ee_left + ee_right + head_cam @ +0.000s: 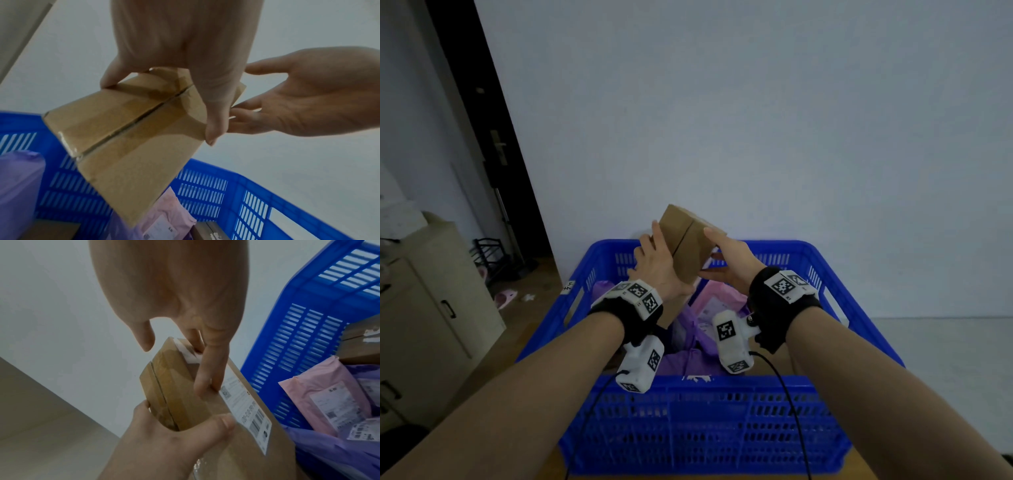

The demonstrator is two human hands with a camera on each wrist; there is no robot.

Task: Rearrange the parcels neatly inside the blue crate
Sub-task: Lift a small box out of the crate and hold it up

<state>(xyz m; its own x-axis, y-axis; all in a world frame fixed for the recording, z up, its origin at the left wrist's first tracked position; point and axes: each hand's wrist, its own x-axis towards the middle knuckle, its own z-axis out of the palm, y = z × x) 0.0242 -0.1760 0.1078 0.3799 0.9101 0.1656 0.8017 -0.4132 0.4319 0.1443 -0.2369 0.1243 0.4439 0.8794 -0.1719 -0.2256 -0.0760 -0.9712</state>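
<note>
A brown taped cardboard box [686, 246] is held tilted in the air above the far half of the blue crate [688, 383]. My left hand [654, 260] grips its left end, the thumb [213, 123] over one taped face and the fingers [108, 81] round the other side. My right hand [726, 257] touches the box's right side with straight fingers [207, 369], which lie on the face that carries a white label [242, 404]. Inside the crate lie a pink mailer [717, 298], purple bags [688, 363] and another cardboard box [357, 344].
The crate stands against a white wall [756, 120]. A beige cabinet [431, 308] is at the left, with a dark doorway [493, 137], a black rack [489, 253] and pink slippers [505, 298] behind it. Pale floor [928, 342] lies to the crate's right.
</note>
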